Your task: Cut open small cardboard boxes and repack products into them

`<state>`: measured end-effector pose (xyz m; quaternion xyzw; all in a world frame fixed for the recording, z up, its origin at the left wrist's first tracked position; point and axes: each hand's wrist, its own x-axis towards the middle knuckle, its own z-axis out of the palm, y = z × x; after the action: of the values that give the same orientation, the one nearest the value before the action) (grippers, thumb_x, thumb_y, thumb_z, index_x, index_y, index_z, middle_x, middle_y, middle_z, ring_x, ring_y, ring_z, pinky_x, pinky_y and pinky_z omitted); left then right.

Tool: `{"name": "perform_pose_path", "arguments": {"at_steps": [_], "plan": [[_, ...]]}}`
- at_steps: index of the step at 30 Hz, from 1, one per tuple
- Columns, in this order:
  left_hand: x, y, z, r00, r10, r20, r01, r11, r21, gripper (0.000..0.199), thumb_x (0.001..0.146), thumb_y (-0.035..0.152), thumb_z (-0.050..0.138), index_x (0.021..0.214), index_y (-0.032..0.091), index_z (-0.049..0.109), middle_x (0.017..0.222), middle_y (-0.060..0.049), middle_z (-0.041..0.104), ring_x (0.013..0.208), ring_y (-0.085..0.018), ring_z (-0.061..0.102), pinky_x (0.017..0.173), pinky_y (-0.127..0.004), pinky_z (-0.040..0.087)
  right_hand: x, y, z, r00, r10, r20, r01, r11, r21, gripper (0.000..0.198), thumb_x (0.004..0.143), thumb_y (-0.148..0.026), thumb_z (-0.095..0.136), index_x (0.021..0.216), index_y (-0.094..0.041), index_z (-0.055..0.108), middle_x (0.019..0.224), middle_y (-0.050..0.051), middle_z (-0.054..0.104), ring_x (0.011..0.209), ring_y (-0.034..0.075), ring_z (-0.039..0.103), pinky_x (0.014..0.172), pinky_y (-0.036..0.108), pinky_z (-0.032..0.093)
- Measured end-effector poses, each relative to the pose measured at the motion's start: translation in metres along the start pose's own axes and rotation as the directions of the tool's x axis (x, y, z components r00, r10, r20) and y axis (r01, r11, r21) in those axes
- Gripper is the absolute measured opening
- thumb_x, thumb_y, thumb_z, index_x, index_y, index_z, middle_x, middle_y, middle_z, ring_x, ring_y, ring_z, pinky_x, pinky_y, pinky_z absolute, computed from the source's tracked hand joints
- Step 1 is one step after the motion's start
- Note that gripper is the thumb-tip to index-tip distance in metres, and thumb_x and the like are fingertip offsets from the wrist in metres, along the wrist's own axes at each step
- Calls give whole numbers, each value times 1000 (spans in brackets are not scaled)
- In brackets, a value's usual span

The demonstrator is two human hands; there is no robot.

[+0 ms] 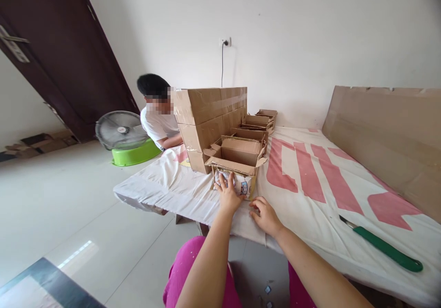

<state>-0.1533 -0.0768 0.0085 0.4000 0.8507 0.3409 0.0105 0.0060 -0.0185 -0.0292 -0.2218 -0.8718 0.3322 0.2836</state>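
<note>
My left hand point(229, 193) lies with its fingers spread against the printed front side of the nearest open cardboard box point(237, 163). Part of that print is hidden behind the fingers. Close to the box's lower right corner, my right hand point(265, 215) rests at the table edge with its fingers loosely bent and apart, holding nothing that I can see. Behind the nearest box, several more open cardboard boxes point(257, 120) run in a row away from me, their flaps standing up.
Stacked closed cartons point(206, 126) form a wall left of the open boxes. A green-handled knife point(386, 248) lies on the cloth-covered table point(310, 216) at right. A large cardboard sheet point(382, 133) stands beyond. Another person point(160, 119) sits behind the stack, near a fan point(120, 131).
</note>
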Motion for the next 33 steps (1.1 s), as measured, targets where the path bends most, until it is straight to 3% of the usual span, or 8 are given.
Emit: {"name": "perform_pose_path", "arguments": {"at_steps": [7, 15, 21, 29, 33], "plan": [[-2, 7, 14, 997, 75, -5, -75, 997, -17, 101, 64, 32, 78, 149, 26, 24, 161, -16, -7, 145, -47, 2, 115, -56, 15, 0, 3, 2, 1000, -4, -25, 4, 1000, 8, 19, 77, -12, 61, 95, -19, 62, 108, 9, 58, 93, 21, 60, 85, 37, 52], [-5, 9, 15, 996, 89, -16, -89, 996, 2, 97, 68, 32, 74, 149, 22, 22, 160, -21, -3, 145, -47, 3, 114, -57, 16, 0, 4, 3, 996, 9, -85, -4, 998, 59, 52, 76, -11, 56, 127, -20, 52, 116, 9, 57, 84, 17, 61, 80, 35, 55], [-7, 4, 8, 993, 120, -13, -120, 992, -26, 96, 69, 36, 74, 149, 22, 23, 160, -20, 2, 146, -43, 8, 114, -56, 18, 0, 7, 4, 994, 21, -105, -10, 994, 106, 55, 77, -14, 56, 131, -21, 52, 117, 10, 59, 83, 18, 62, 77, 35, 56], [-11, -3, 1, 990, 22, -143, -37, 994, -103, 87, 73, 37, 71, 146, 19, 27, 158, -21, 7, 144, -41, 18, 112, -55, 25, 0, 6, 3, 994, 22, -108, -12, 995, 94, 55, 77, -14, 56, 132, -21, 52, 117, 10, 59, 82, 17, 62, 81, 37, 55], [-10, -6, -1, 991, -8, -132, -8, 992, -127, 77, 77, 33, 66, 143, 16, 31, 155, -22, 17, 143, -39, 24, 112, -52, 28, 0, 7, 3, 994, 16, -112, -6, 996, 89, 52, 77, -14, 56, 128, -20, 54, 116, 10, 58, 82, 17, 62, 79, 36, 56]]}}
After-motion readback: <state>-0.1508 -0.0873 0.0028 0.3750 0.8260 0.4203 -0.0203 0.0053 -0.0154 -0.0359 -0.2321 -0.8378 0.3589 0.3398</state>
